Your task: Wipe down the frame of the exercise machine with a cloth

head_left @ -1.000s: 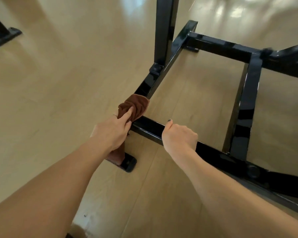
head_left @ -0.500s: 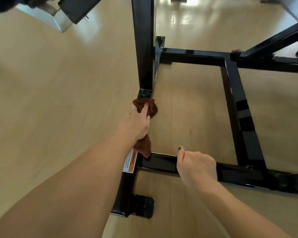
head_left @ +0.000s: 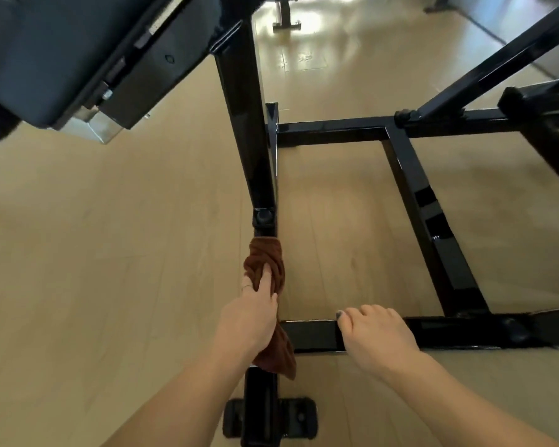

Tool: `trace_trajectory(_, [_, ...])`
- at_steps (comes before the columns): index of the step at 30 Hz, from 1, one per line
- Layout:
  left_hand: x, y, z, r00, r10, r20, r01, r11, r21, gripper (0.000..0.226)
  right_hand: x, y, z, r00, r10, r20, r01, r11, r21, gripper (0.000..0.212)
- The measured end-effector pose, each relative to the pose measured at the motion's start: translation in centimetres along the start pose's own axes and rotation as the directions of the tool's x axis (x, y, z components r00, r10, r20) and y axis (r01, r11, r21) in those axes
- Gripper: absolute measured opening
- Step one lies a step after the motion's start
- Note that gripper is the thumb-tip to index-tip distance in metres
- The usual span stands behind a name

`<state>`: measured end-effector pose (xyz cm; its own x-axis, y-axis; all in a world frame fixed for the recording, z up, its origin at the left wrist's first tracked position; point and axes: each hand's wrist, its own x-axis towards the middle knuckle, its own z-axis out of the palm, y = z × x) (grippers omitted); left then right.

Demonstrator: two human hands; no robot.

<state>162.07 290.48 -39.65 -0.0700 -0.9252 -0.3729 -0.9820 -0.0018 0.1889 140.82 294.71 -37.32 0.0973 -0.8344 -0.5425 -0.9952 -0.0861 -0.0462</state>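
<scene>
Under the left hand's fingers, cloth bunched against frame.

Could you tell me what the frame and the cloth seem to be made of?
Frame: likely steel tubing with glossy black paint, judging by square edges and sharp reflections. Cloth: soft brown terry or microfibre, as it bunches and looks fuzzy.

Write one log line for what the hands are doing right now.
left hand: grips crumpled brown cloth on glossy black metal frame | right hand: holds near crossbar | step: wiping
</scene>
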Motion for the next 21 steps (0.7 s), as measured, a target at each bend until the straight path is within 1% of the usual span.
trace_trajectory(1, [-0.3,-0.2,-0.3,1.0,0.007,0.007,-0.007,0.999,0.036,0.064,-0.3,-0.2,-0.6,1.0,-0.007,0.023,0.006,0.998,0.064,0.044])
trace_trajectory(2, [-0.4,-0.5,-0.8,1.0,0.009,0.013,-0.01,0.998,0.055,0.061,-0.8,-0.3,-1.4,1.0,-0.007,0.026,0.002,0.984,0.176,0.044])
trace_trajectory(3, [-0.4,-0.8,-1.5,1.0,0.009,0.019,-0.01,0.999,0.046,0.056,-1.3,-0.5,-2.4,1.0,0.001,0.018,-0.006,0.948,0.319,0.045])
trace_trajectory(4, [-0.5,-1.0,-2.2,1.0,0.011,0.018,-0.011,1.0,0.015,0.047,-1.8,-0.7,-3.5,1.0,0.009,0.017,-0.016,0.885,0.464,0.046])
trace_trajectory(6, [-0.6,-1.5,-4.0,1.0,0.021,0.009,-0.02,0.994,-0.103,0.026,-2.6,-1.2,-6.2,1.0,0.0,0.024,-0.016,0.749,0.662,0.05])
trace_trajectory(8, [-0.8,-1.2,-6.3,1.0,0.009,0.003,-0.007,0.947,-0.322,0.019,-3.1,-1.9,-9.1,1.0,-0.002,-0.003,0.004,0.643,0.766,0.055])
trace_trajectory(10, [-1.0,0.1,-9.2,1.0,0.006,-0.018,-0.015,0.836,-0.549,0.018,-3.3,-3.0,-12.2,0.997,0.016,-0.07,0.048,0.567,0.823,0.053])
trace_trajectory(12, [-1.2,1.7,-12.4,0.996,-0.012,-0.084,-0.048,0.736,-0.676,0.021,-3.7,-4.4,-15.0,0.993,0.014,-0.117,0.095,0.498,0.862,0.048])
trace_trajectory(13, [-1.4,2.4,-14.0,0.994,-0.044,-0.102,-0.047,0.667,-0.743,0.022,-4.0,-5.1,-16.3,0.992,0.0,-0.129,0.114,0.469,0.876,0.043])
trace_trajectory(15, [-1.7,3.2,-17.1,0.988,-0.138,-0.064,0.008,0.468,-0.884,0.022,-4.7,-6.3,-18.6,0.989,-0.03,-0.143,0.142,0.423,0.895,0.037])
trace_trajectory(16, [-1.7,3.4,-18.4,0.982,-0.184,-0.042,0.029,0.37,-0.929,0.022,-5.0,-6.6,-19.7,0.986,-0.036,-0.163,0.163,0.423,0.891,0.036])
trace_trajectory(17, [-1.8,3.4,-19.6,0.973,-0.226,-0.041,0.028,0.294,-0.955,0.023,-5.2,-6.8,-20.8,0.981,-0.037,-0.189,0.186,0.447,0.875,0.033])
trace_trajectory(19, [-1.8,3.4,-21.2,0.951,-0.3,-0.079,-0.017,0.205,-0.979,0.027,-5.5,-7.1,-22.9,0.972,-0.041,-0.233,0.222,0.503,0.835,0.026])
trace_trajectory(21, [-1.5,3.6,-22.7,0.931,-0.347,-0.11,-0.064,0.14,-0.988,0.028,-5.6,-7.2,-24.8,0.961,-0.033,-0.276,0.249,0.542,0.803,0.027])
